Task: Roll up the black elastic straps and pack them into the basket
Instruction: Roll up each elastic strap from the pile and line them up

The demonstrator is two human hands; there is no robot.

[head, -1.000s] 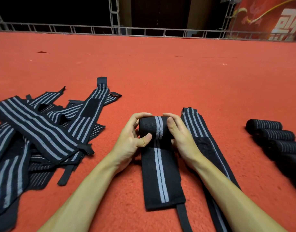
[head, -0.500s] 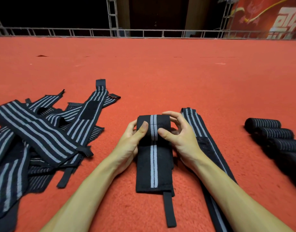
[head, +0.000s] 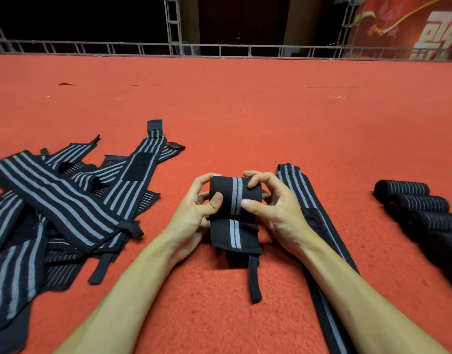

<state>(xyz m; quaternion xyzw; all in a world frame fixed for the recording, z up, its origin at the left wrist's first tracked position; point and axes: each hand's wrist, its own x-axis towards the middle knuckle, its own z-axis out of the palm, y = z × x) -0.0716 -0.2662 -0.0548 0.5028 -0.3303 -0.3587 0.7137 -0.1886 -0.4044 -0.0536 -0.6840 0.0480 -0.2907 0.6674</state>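
Centre, near: half-rolled strap (head: 235, 200), black w/ a pair of grey centre stripes, held just above the red carpet (head: 245, 111) between both hands. The rolled part is at the far end. The unrolled remainder hangs toward the viewer, and its near edge rests on the carpet. A thin tab (head: 254, 279) trails from that near edge and lies flat.

Left hand (head: 191, 215): fingers curled round the roll's left end, thumb (head: 216, 200) pressed on its front face. Firm grasp.

Right hand (head: 281, 213): fingers curled over the top and right end of the roll, thumb (head: 247, 203) pinching the front beside the grey stripes. Also grasping. Both forearms come in from the near edge, bare.

Just right of the right hand: flat strap (head: 319, 226), black w/ grey stripes, laid out lengthwise near-to-far on the carpet, partly under the right forearm.

Left: pile of unrolled straps (head: 66, 200), same black/grey striping, crossed over each other at several angles. Some ends point to the far side, and black patches show on a few.

Right edge: row of rolled straps (head: 419, 208), done up as cylinders, side by side and touching, well apart from the hands. The nearer ones are blurred, so no count is given.

Far: metal rail (head: 219, 48) along the carpet's far edge, dark space behind it. Red banner (head: 411, 26) w/ white lettering, far right.
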